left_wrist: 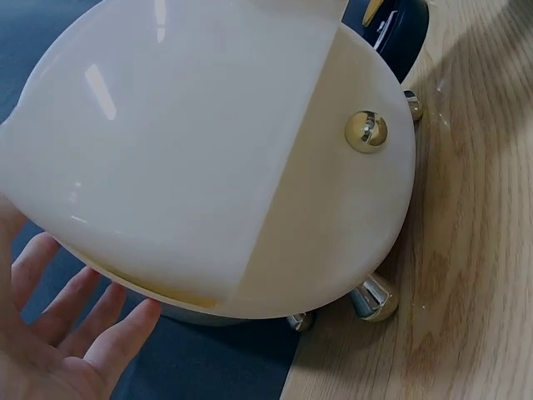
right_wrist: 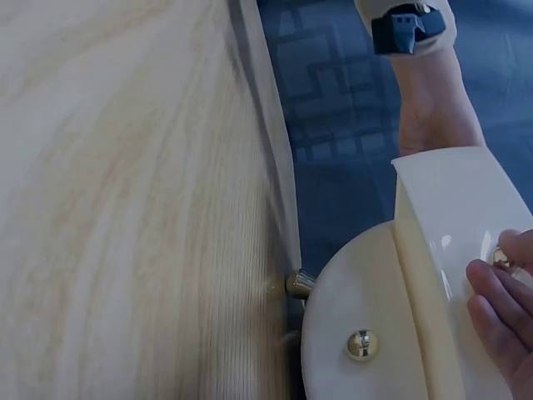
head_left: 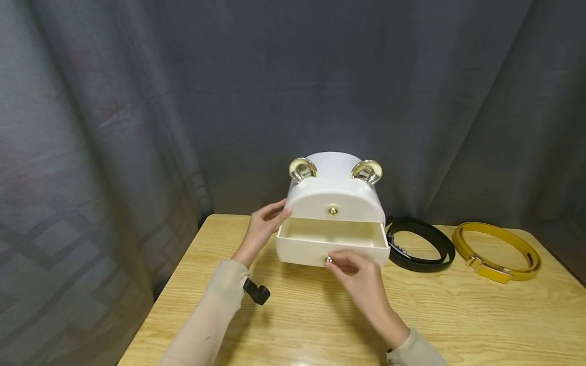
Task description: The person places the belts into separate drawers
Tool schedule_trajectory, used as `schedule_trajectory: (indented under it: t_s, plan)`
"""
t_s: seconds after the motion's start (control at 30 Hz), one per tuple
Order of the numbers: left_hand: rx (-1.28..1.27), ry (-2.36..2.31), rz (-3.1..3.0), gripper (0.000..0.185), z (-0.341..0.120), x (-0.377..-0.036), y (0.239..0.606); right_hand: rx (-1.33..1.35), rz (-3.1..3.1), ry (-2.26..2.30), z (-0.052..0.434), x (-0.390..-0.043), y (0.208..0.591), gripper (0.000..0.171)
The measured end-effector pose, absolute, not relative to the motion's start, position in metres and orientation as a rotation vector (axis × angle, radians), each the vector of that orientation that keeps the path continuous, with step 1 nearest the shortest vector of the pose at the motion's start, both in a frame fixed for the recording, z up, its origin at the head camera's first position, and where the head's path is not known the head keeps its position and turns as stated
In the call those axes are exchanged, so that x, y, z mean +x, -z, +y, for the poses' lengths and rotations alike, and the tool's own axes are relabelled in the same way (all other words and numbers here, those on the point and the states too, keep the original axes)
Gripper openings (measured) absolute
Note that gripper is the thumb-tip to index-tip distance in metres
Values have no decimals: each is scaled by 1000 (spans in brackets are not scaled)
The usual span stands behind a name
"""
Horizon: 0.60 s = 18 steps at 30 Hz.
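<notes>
A: Where does the white drawer box [head_left: 335,203] stand, and what is out of it?

B: It sits at the back of the wooden table [head_left: 293,315], near the grey curtain [head_left: 137,101]; its lower drawer [head_left: 331,243] is pulled partway out and looks empty from the head view; the upper drawer with its gold knob [head_left: 332,210] is flush and closed.

A: And the hands?

B: The right hand [head_left: 359,277] pinches the small gold knob [head_left: 328,260] on the lower drawer's front between thumb and fingertips; the left hand [head_left: 263,229] lies with fingers straight and relaxed against the box's left side, steadying it; the left wrist view shows those fingers [left_wrist: 100,321] spread just beside the box's curved wall.

A: How would you work the drawer well from here?

B: I'd judge the box light, and it stands on little metal feet [left_wrist: 372,298], so it could slide or tip forward; press the left palm firmly against the side while the right draws straight along the drawer's line, not upward; a pinch on so small a knob slips easily, so move slowly and keep the pull level; don't draw it fully out, or it may drop.

A: Anything else nearby?

B: A black belt [head_left: 420,246] coiled just beside the box on the right; a yellow belt [head_left: 496,251] coiled beyond it, near but apart from the black one; neither touches a hand.
</notes>
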<state>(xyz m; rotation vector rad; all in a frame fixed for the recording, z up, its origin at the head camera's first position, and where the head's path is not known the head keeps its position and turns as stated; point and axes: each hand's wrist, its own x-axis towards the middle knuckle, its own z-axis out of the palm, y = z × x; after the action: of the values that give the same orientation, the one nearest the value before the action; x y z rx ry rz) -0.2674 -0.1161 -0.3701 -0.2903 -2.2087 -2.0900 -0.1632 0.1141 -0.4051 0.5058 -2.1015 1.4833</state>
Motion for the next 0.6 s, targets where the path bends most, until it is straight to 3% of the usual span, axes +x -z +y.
schedule_trajectory:
  t_s: [0.6]
  plan:
    - [-323,2078,-2256,44,-121,-269,369,630,-2056,-1391,115,-141,408,27]
